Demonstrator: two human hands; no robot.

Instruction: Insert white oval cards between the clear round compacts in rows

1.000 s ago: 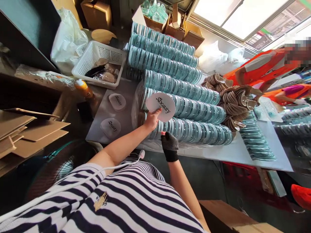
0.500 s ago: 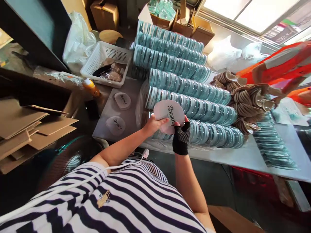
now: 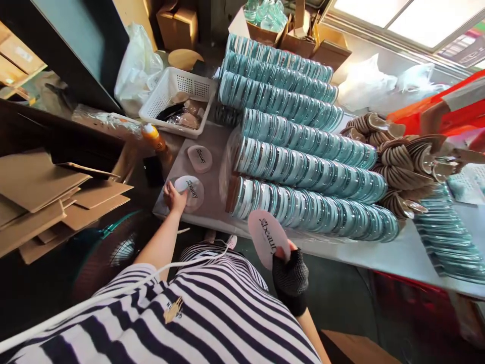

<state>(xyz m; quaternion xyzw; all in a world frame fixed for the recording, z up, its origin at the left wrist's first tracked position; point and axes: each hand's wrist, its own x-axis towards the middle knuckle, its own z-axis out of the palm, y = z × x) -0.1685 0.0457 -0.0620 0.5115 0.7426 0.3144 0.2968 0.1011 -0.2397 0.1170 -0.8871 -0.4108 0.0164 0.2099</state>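
Note:
My right hand (image 3: 291, 273), in a black fingerless glove, holds a pale pinkish oval disc (image 3: 266, 236) printed "Sbeauty" by its lower right edge. The disc is tilted in the air in front of the table edge. At the left end of the table my bare left hand (image 3: 176, 197) grips the left edge of a translucent printed disc (image 3: 195, 194), thumb on top and fingers curled at its rim. Behind it lies another printed disc (image 3: 199, 158), flat on the grey surface. To the right are long rows of stacked clear-edged discs (image 3: 310, 207).
A white plastic basket (image 3: 149, 103) with wrapped pieces stands at the back left, near an orange bottle (image 3: 154, 137). Brown curved pieces (image 3: 405, 162) are heaped on the right beside a person's orange clothing (image 3: 424, 115). Flattened cardboard (image 3: 41, 182) and a fan (image 3: 102, 263) are at left.
My left hand has let go of the held disc and moved left to the front disc on the table. My right hand has lowered slightly, still holding its disc. The view has shifted.

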